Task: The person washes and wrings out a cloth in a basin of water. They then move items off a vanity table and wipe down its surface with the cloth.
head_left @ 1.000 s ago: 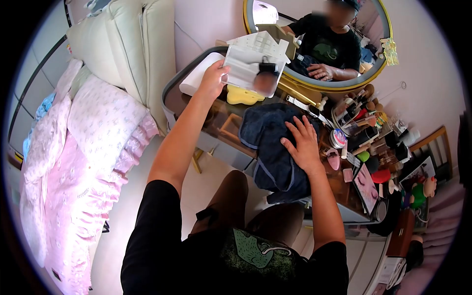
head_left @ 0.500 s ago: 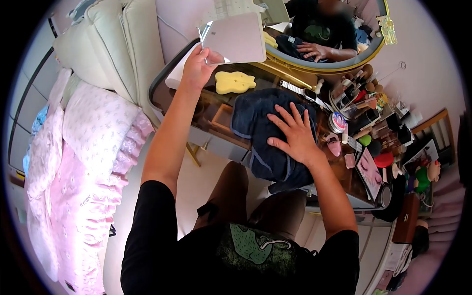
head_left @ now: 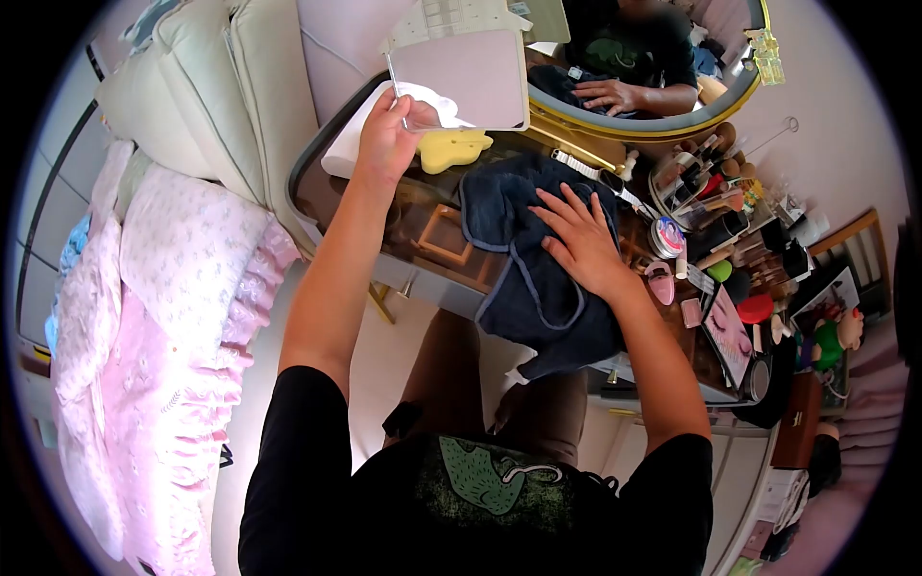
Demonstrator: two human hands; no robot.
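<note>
My left hand (head_left: 386, 134) pinches the lower left edge of a white rectangular mirror (head_left: 466, 82), tilted above the back of the glass-topped dressing table. A yellow, soft-looking shape (head_left: 451, 151) lies just below the mirror, partly hidden by it. My right hand (head_left: 586, 240) rests with spread fingers on a dark blue cloth (head_left: 543, 298). The cloth is bunched at the table's front edge and hangs over it. A watch with a pale metal band (head_left: 576, 165) lies behind the cloth.
A round gold-framed mirror (head_left: 663, 130) stands at the back. Brushes and cosmetics (head_left: 720, 197) crowd the right side, near a card with an eye picture (head_left: 727, 336). A bed with pink covers (head_left: 154, 384) is at the left, beside a cream padded headboard (head_left: 206, 106).
The mirror in my left hand has turned from a steep angle to show its flat face. My right hand stays on the cloth, whose front folds have shifted. The view has moved slightly.
</note>
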